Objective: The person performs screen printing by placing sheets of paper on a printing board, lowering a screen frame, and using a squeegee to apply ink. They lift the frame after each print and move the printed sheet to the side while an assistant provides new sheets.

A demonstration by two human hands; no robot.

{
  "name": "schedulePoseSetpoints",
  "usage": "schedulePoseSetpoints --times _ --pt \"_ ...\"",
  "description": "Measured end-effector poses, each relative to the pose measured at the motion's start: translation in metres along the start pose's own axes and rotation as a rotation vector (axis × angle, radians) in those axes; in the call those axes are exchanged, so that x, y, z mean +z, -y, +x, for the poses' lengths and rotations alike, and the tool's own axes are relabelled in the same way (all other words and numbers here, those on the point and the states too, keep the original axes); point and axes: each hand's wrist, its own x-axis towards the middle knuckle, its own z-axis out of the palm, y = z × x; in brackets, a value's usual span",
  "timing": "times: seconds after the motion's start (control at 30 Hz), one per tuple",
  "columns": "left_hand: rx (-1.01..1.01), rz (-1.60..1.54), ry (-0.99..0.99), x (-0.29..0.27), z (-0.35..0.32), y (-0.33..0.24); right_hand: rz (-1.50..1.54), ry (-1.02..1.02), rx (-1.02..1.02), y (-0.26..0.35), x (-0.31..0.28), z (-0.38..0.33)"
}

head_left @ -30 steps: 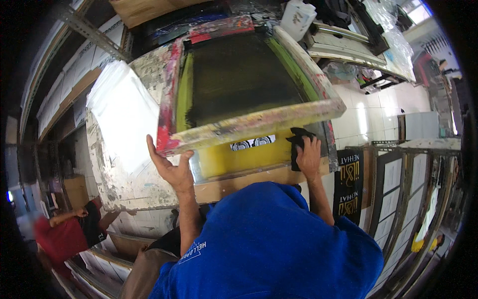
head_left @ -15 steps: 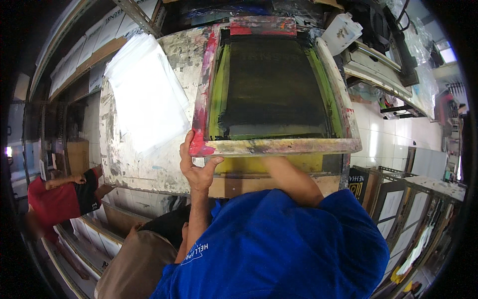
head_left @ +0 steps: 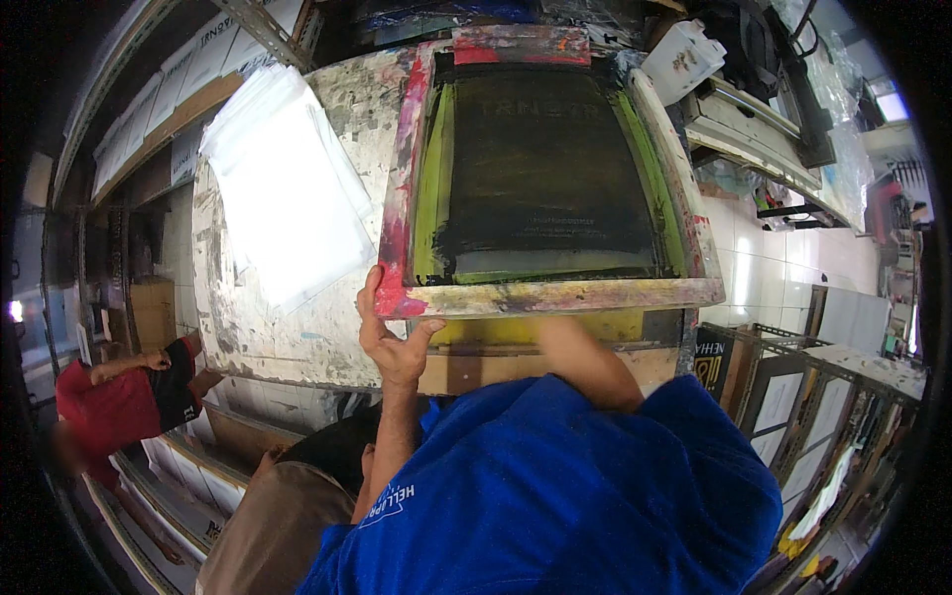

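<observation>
Head view: our left hand (head_left: 399,349) grips the screen frame (head_left: 565,296). Slipping could pinch our right forearm (head_left: 598,367); that hand's grip is hidden.

The worktop (head_left: 248,342) is pale and is heavily marked by dark stains, scuffs and patches; its near-left corner is rounded. Its left part is partly covered by a loose, uneven stack of white sheets (head_left: 293,188), laid aslant with edges overlapping. The right part is covered by a paint-smeared screen frame (head_left: 545,188), beneath whose near edge a yellow panel (head_left: 481,332) is exposed, bordered in front by a wooden strip (head_left: 516,369). Whether the frame is fully supported by the panel cannot be determined.
</observation>
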Motion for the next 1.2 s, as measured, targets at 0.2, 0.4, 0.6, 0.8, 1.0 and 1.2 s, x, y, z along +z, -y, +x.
schedulePoseSetpoints --times 0.2,0.4,0.6,0.8,1.0,1.2 --pt "0.069 0.117 -0.031 -0.001 0.004 -0.011 -0.173 0.019 0.064 -0.02 -0.025 -0.015" --pt "0.082 0.034 -0.092 0.0 0.011 -0.022 -0.435 -0.351 0.476 -0.173 -0.172 -0.105" --pt "0.158 -0.084 -0.134 0.01 0.059 -0.073 -0.352 -0.727 0.405 -0.27 -0.168 -0.12" --pt "0.187 -0.128 -0.157 0.011 0.076 -0.092 -0.922 -0.853 0.234 -0.247 -0.164 -0.094" --pt "0.182 -0.173 -0.167 0.009 0.076 -0.088 -0.725 -0.56 0.32 -0.252 -0.176 -0.104" --pt "0.2 -0.071 -0.17 0.005 0.089 -0.095 -0.437 -0.381 0.563 -0.179 -0.256 -0.124"
